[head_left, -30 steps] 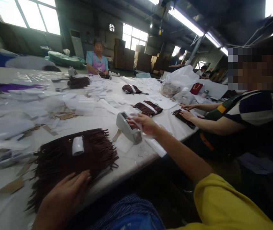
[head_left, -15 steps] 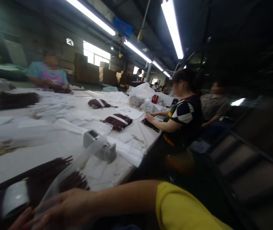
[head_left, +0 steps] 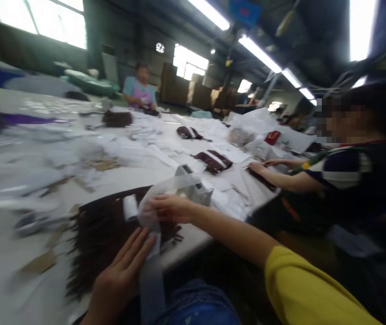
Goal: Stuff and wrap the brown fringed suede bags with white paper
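A dark brown fringed piece (head_left: 108, 230), likely a bag, lies at the table's near edge, a white wrapped part (head_left: 131, 207) on its top. My left hand (head_left: 125, 266) rests on its near side, fingers stretched out, their tips by a translucent white strip (head_left: 152, 280). My right hand (head_left: 174, 208) pinches this strip above the piece's right end; the fingertips are partly veiled by it. From there the strip hangs over the table edge toward my lap. Another stretch of it runs back to a grey tape dispenser (head_left: 201, 192), partly behind my right hand.
White sheets and plastic (head_left: 87, 149) cover much of the table (head_left: 165, 153). More brown fringed pieces (head_left: 215, 161) lie farther off. A co-worker (head_left: 341, 167) handles one on the right; another person (head_left: 141, 90) sits across the table. Cardboard scraps (head_left: 39, 263) lie at left.
The view has swung left, bringing more of the brown piece and my left hand into sight. My right hand is now raised with the strip, which hangs down past the table edge.
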`<state>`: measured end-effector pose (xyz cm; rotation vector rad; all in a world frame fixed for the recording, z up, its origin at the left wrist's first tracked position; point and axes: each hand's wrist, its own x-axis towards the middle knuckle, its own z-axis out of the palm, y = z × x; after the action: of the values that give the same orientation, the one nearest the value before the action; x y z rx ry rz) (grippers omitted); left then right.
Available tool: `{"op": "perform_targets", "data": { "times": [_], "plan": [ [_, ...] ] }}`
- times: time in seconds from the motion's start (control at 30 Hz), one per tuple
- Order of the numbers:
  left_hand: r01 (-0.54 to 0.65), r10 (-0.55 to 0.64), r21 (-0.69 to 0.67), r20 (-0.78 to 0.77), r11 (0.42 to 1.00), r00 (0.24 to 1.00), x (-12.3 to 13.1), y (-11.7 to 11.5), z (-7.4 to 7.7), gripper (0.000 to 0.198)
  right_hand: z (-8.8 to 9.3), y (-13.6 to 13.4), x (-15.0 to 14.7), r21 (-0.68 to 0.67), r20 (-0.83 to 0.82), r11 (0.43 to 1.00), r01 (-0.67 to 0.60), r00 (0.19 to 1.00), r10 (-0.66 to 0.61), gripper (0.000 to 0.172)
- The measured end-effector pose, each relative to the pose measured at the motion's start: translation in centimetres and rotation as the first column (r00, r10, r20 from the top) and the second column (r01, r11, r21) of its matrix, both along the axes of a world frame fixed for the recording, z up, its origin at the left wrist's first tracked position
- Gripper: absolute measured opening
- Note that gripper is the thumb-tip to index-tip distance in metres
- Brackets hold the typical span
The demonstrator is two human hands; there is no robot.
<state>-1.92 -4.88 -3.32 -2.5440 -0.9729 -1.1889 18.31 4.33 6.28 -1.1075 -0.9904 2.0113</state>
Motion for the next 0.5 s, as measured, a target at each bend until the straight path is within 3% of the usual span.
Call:
{"op": "perform_targets", "data": {
  "times": [0.1, 0.23, 0.3, 0.4, 0.5],
  "plan": [
    [-0.079, 0.074, -0.045, -0.11, 0.996, 0.991, -0.1, -0.2, 0.5, 0.056, 0.9, 2.1, -0.8, -0.098, -0.073, 0.995, -0.03, 0.997, 0.022, 0.024],
    [-0.12, 0.115, -0.051, -0.083, 0.992, 0.99, 0.8, 0.2, 0.8, 0.056, 2.7, 3.5, -1.7, -0.064, -0.078, 0.989, -0.13, 0.989, 0.125, 0.016],
    [-0.124, 0.121, -0.05, -0.06, 0.991, 0.991, 0.9, -0.1, 0.8, 0.057, 3.4, 4.2, -2.3, 0.003, -0.025, 0.987, -0.16, 0.987, 0.16, 0.015],
    [-0.142, 0.139, -0.057, -0.044, 0.988, 0.989, 1.0, -0.5, 0.7, 0.058, 3.3, 5.7, -3.5, 0.176, 0.058, 0.978, -0.115, 0.993, 0.107, 0.017],
    [-0.187, 0.182, -0.064, -0.074, 0.98, 0.98, 1.3, -0.6, 0.8, 0.055, 1.9, 7.7, -4.8, 0.442, 0.127, 0.893, -0.083, 0.991, 0.03, 0.019]
  ]
}}
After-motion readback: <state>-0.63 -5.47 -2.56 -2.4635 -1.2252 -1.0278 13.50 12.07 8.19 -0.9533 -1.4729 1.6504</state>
